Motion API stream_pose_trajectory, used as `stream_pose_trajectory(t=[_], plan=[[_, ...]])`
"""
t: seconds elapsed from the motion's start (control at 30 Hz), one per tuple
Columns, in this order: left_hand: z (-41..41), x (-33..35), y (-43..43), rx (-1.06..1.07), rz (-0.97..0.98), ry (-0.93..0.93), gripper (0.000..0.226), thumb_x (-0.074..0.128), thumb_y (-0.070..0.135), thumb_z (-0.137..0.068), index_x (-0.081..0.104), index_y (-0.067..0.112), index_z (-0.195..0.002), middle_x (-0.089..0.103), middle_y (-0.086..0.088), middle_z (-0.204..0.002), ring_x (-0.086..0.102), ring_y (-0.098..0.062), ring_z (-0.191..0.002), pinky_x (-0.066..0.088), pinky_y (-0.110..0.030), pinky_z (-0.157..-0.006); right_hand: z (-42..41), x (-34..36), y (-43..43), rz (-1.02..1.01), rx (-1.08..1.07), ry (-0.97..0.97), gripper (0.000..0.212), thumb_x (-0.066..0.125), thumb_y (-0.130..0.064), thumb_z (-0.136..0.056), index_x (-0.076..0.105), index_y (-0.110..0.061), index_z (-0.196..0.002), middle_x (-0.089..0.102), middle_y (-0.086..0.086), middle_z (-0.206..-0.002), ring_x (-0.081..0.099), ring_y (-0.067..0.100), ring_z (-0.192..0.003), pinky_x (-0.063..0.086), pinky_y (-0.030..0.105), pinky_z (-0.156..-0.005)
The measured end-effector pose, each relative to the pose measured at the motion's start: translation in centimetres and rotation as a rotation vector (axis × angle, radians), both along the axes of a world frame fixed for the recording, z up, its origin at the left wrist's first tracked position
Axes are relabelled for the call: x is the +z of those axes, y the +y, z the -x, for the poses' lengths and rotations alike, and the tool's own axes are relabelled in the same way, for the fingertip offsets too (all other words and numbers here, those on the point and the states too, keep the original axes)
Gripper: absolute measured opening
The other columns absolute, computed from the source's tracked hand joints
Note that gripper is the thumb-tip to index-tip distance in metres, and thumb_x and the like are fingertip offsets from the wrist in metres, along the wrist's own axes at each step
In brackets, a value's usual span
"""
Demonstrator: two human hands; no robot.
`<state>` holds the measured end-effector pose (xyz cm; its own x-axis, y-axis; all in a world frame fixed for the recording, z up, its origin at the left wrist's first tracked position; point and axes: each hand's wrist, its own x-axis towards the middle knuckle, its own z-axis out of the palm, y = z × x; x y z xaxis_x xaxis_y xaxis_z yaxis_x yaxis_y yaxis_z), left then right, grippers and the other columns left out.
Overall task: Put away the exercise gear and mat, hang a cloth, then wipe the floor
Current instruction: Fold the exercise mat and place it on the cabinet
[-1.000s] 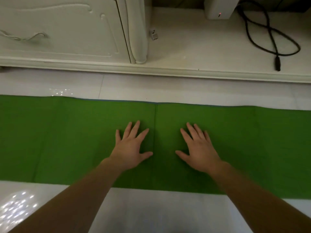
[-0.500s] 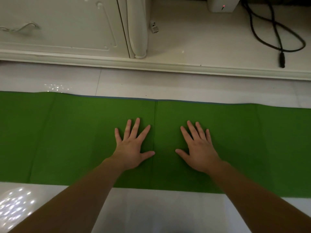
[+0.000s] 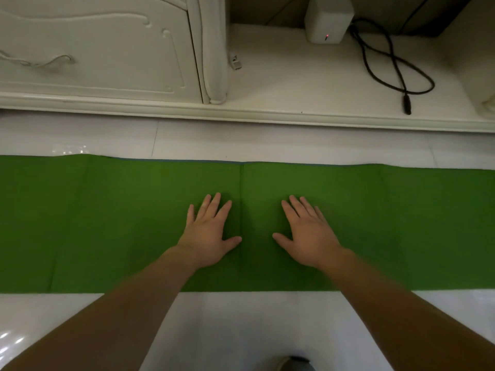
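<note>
While one mat (image 3: pixel 107 223) lies spread, two hands (image 3: pixel 207 234) (image 3: pixel 308 234) seemingly press it.

left hand (image 3: pixel 207 236) and right hand (image 3: pixel 308 236) flat on green mat (image 3: pixel 107 223), white floor (image 3: pixel 241 330)

Green mat (image 3: pixel 107 223): matt, no glare, fine even texture; foam or cloth, can't tell which. Shallow fold creases across it. Floor (image 3: pixel 241 330): glossy smooth tiles, throws back light spots at left. Cabinet door (image 3: pixel 93 49): cream painted or lacquered finish, smooth, soft sheen, raised carved lines. Ledge (image 3: pixel 294 84) under it: same cream finish, smooth. Black cable (image 3: pixel 407 103): looks like plastic or rubber sheath, dull. White box (image 3: pixel 329 17): smooth matt plastic. Small white plug (image 3: pixel 235 61): plastic.
</note>
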<state>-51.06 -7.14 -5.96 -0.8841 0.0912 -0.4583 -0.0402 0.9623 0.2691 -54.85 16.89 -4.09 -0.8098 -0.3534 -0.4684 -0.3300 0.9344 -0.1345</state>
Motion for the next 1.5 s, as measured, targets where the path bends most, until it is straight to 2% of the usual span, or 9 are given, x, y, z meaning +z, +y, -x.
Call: stream_pose_trajectory(t=[0.17,0.3,0.6,0.8,1.13,1.37,1.5], plan=[[-0.8,3.0,-0.6,-0.018,-0.032,0.049,0.083,0.047,0.057,-0.095,0.005,0.023,-0.158,0.0,-0.001,-0.166,-0.002,-0.019,-0.152,0.001,-0.043,-0.124,-0.5,2.9,0.2,-0.055,0.012,0.015,0.078,0.026,-0.067,-0.094,0.007,-0.022,-0.156,0.004,0.004,-0.164,0.001,0.024,-0.15,0.003,0.046,-0.122],[-1.5,7.5,-1.1,-0.032,-0.078,0.08,0.069,0.042,0.048,-0.101,0.014,0.02,-0.157,0.014,0.0,-0.164,0.012,-0.018,-0.151,0.004,-0.032,-0.12,-1.3,6.4,0.1,-0.034,-0.006,-0.001,0.073,0.025,-0.062,-0.097,0.015,-0.019,-0.155,0.018,0.007,-0.162,0.015,0.025,-0.149,0.013,0.045,-0.122],[-2.1,19.3,-1.2,-0.114,-0.057,0.085,0.058,0.032,0.045,-0.104,0.023,0.02,-0.155,0.021,-0.002,-0.163,0.017,-0.019,-0.15,0.009,-0.035,-0.123,-2.6,17.9,-0.8,-0.017,-0.004,-0.032,0.066,0.027,-0.05,-0.1,0.014,-0.017,-0.155,0.017,0.006,-0.162,0.015,0.024,-0.149,0.014,0.042,-0.122],[-2.6,29.3,-2.0,-0.117,0.005,0.064,0.059,0.028,0.043,-0.104,0.017,0.02,-0.157,0.015,-0.002,-0.164,0.011,-0.019,-0.151,0.008,-0.04,-0.124,-2.8,28.3,-1.8,0.015,-0.047,-0.03,0.061,0.032,-0.042,-0.1,0.024,-0.014,-0.153,0.03,0.007,-0.157,0.025,0.025,-0.144,0.022,0.039,-0.119],[-0.4,48.2,-2.7,-0.09,0.028,0.067,0.057,0.026,0.04,-0.104,0.019,0.02,-0.156,0.01,-0.005,-0.165,0.006,-0.022,-0.152,0.008,-0.044,-0.124,-1.1,48.3,-1.8,0.028,-0.097,0.002,0.055,0.029,-0.037,-0.101,0.028,-0.016,-0.152,0.032,0.003,-0.156,0.025,0.022,-0.145,0.02,0.037,-0.119],[1.8,61.1,-2.4,-0.064,-0.004,0.124,0.055,0.03,0.039,-0.104,0.023,0.021,-0.156,0.018,-0.002,-0.164,0.013,-0.019,-0.151,0.008,-0.038,-0.124,1.2,61.6,-0.8,0.052,-0.133,0.04,0.051,0.03,-0.037,-0.103,0.033,-0.017,-0.149,0.038,0.001,-0.152,0.032,0.021,-0.139,0.028,0.034,-0.112],[2.9,68.2,-1.9,-0.006,-0.023,0.177,0.052,0.037,0.035,-0.103,0.034,0.018,-0.152,0.032,-0.002,-0.159,0.029,-0.02,-0.145,0.019,-0.034,-0.119,2.0,68.4,-0.2,0.068,-0.151,0.055,0.054,0.031,-0.039,-0.103,0.03,-0.016,-0.152,0.035,0.001,-0.154,0.029,0.019,-0.142,0.028,0.033,-0.112]])
